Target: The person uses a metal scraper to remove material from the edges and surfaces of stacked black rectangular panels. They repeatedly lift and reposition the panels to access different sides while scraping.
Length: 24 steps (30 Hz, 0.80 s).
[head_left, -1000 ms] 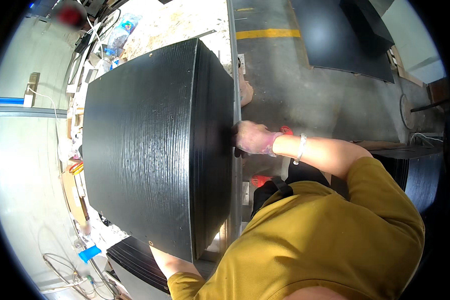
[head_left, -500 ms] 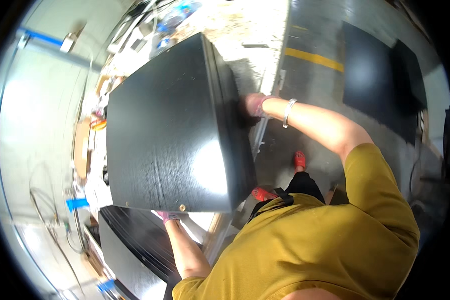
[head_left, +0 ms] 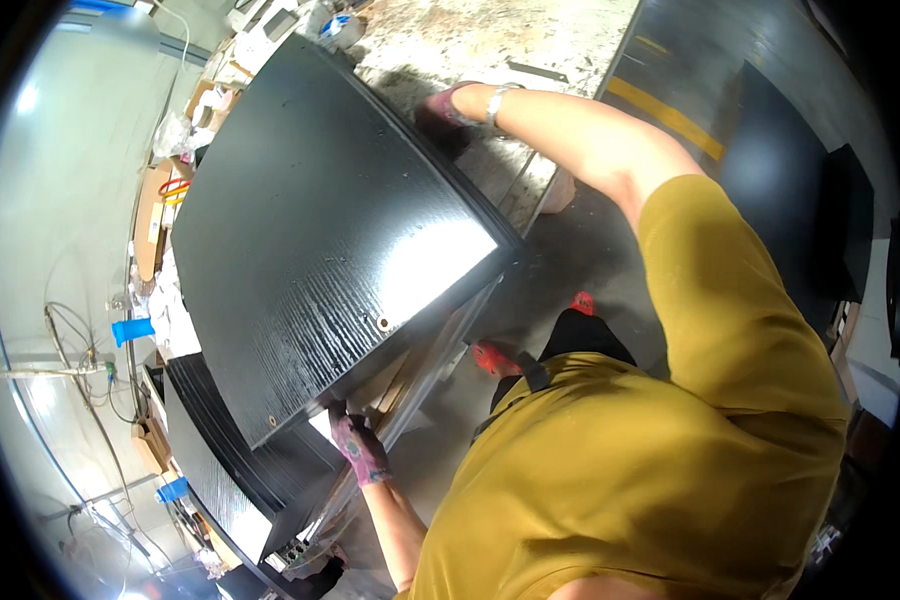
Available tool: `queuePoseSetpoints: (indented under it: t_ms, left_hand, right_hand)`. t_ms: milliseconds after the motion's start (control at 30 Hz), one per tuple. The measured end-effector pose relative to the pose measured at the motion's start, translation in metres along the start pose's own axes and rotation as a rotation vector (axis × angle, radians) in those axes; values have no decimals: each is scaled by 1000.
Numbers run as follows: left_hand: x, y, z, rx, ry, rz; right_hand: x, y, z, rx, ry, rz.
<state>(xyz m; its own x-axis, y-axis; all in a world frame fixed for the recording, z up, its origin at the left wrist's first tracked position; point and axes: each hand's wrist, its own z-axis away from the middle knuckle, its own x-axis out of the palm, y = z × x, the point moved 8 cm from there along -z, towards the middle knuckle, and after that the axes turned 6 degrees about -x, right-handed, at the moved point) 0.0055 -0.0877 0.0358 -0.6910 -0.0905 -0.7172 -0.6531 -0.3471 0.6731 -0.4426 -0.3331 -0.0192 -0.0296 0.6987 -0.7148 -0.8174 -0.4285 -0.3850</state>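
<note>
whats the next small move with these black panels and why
Probably nudge the black panel stack slightly left: it is askew over the bench, its right corner seemingly reaching the bench's edge. The right hand is at its far right side, with the left hand at its near edge to steady it.

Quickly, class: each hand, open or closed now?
Left hand: at lower edge of black panel, fingers partly hidden; cannot tell.
Right hand: by its right edge, fingers shadowed; cannot tell.
</note>
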Motion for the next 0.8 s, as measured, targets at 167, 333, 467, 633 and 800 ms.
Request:
queuePoseSetpoints:
  t_ms: [167, 333, 467, 633, 800]
  left_hand:
    - [20, 30, 32, 535, 93, -467]
    - [16, 38, 19, 148, -110, -181]
    - [-7, 36, -24, -96, -124, 628]
    - [-50, 31, -75, 471, -70, 482]
    - [-56, 95, -38, 46, -119, 1058]
  right_hand:
    - [-13, 68, -52, 32, 281, -360]
    - [-30, 9, 59, 203, 459, -370]
    - [-35, 2, 105, 103, 756, -635]
    - [-5, -82, 170, -593, 1215, -1286]
    - [15, -128, 167, -1674, -585, -2821]
